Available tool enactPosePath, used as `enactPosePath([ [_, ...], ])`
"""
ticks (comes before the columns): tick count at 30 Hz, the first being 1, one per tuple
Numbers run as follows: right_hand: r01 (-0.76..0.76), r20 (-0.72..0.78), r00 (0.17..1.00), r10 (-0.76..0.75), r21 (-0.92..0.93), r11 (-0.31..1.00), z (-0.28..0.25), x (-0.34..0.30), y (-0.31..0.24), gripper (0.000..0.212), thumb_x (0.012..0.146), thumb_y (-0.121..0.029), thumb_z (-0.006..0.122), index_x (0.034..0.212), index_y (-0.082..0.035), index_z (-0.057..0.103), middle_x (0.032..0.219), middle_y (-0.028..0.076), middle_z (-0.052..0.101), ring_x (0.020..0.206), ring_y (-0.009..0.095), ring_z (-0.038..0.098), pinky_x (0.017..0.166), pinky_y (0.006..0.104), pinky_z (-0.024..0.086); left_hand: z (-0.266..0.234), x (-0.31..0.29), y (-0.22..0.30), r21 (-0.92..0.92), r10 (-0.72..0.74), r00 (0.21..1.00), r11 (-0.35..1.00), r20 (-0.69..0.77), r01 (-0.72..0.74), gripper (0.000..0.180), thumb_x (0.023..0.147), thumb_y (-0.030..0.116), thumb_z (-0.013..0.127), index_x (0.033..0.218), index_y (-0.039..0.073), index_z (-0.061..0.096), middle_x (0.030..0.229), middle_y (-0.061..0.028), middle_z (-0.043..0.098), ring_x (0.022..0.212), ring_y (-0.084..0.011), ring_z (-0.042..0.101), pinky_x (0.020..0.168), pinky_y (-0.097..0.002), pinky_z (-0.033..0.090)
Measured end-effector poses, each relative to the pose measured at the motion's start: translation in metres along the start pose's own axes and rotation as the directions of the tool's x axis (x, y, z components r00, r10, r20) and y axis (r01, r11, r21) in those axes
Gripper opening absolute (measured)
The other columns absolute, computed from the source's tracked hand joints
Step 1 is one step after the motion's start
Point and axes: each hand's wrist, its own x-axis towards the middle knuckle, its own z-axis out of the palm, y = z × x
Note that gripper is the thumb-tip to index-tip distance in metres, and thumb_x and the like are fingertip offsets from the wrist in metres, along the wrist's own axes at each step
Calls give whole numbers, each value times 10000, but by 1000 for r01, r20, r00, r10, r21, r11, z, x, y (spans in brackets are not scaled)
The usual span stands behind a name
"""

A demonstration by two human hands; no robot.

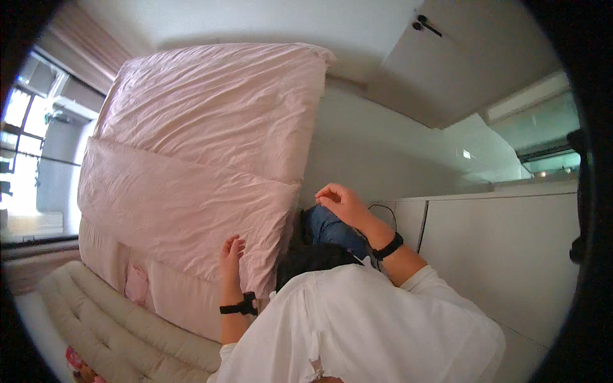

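A pink cover (217,115) lies wrinkled over the bed, with a folded-back band (179,198) across its near part. My left hand (232,249) hovers at the near right part of this band, fingers slightly bent and apart, holding nothing. To the right of the bed, in front of my blue jeans (332,230), my right hand (340,201) is raised with loosely curled fingers; nothing shows in it. Both wrists wear black bands. Below the fold, a pink sheet (185,293) and a small pink piece of fabric (136,283) show.
A beige padded headboard (128,325) runs along the lower left, with something red (76,360) behind it. Windows (38,153) and a pink curtain (89,45) are left. A pale cabinet (498,255) stands right, near a door (460,64) with a black handle. Pale glossy floor (383,140) lies between.
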Motion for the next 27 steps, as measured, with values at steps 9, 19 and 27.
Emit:
enactPosePath([
  [9,-61,-279,956,87,101,993,-130,52,40,105,899,-86,636,989,-33,633,934,28,664,852,92,620,789,240,502,149,95,69,98,-37,938,995,344,3,274,959,257,549,1168,90,610,1019,-38,670,893,-126,611,778,-267,460],
  [19,-175,-228,926,301,447,877,-286,228,83,168,921,-169,634,1001,-22,616,938,60,671,832,111,633,760,252,522,351,222,126,86,-181,904,983,388,160,250,955,216,568,1148,63,610,971,-39,661,820,-97,585,683,-221,453],
  [27,-476,16,804,594,617,627,-345,377,119,185,934,-234,618,1002,-62,612,943,45,665,810,111,627,735,247,512,425,303,164,46,-252,923,967,291,250,266,967,237,543,1171,78,605,979,-27,664,835,-94,589,718,-247,457],
])
